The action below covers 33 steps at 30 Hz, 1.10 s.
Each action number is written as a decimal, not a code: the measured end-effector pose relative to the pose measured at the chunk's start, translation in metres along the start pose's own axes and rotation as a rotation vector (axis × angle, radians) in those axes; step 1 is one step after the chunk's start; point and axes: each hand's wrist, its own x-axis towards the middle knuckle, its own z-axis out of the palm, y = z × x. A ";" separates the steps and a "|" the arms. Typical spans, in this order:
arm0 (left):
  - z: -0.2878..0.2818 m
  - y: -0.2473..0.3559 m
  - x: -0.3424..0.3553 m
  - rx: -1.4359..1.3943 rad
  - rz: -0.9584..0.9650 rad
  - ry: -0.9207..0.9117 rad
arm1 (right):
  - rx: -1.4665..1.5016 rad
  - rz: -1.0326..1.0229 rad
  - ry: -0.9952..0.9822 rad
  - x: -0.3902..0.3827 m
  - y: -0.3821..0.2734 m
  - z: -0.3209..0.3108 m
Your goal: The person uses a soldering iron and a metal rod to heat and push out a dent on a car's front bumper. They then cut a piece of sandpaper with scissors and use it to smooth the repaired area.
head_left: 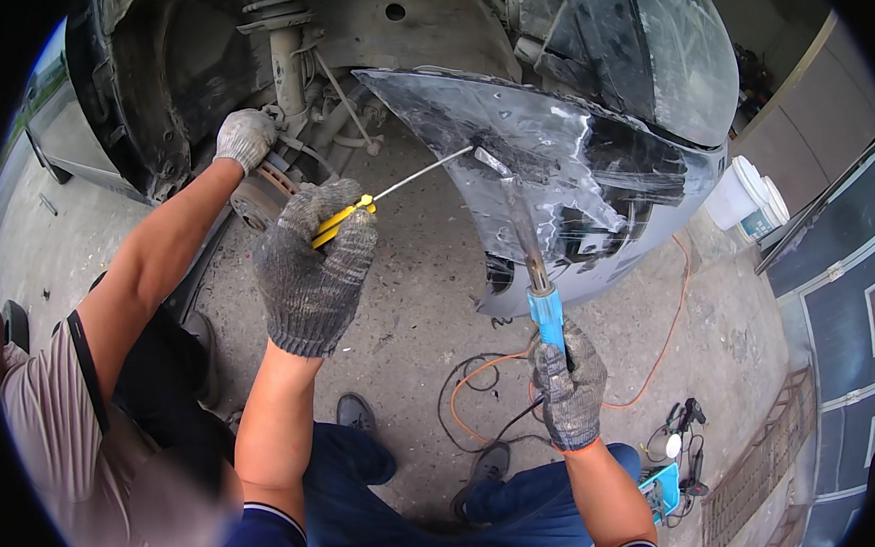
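Note:
My left hand [316,266], in a grey knit glove, is closed around the yellow handle of a screwdriver [403,183]. Its thin shaft points up to the right, and the tip meets the dark, scuffed bumper [555,160]. In my right hand [573,387], also gloved, is a blue-handled plastic welder [545,315] with a long metal barrel. The flat nozzle lies at the bumper's surface, close to the screwdriver tip. Pale, jagged patches and cracks run across the bumper there. Whether the nozzle touches the plastic I cannot tell.
A co-worker's gloved hand [247,140] rests by the suspension strut [288,69] and brake disc [254,200] at left. Orange and black cords [471,376] lie on the concrete. White buckets [738,195], a blue basket [661,488] and a floor grate [761,469] are at right.

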 end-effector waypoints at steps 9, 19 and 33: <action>0.001 0.000 0.001 -0.001 0.017 0.016 | 0.008 0.029 0.006 -0.005 -0.005 0.002; 0.002 -0.002 0.000 -0.016 0.006 0.019 | -0.004 0.066 -0.014 -0.011 -0.010 0.002; 0.001 -0.001 0.000 -0.015 0.004 0.013 | 0.076 0.155 -0.020 -0.015 -0.028 0.004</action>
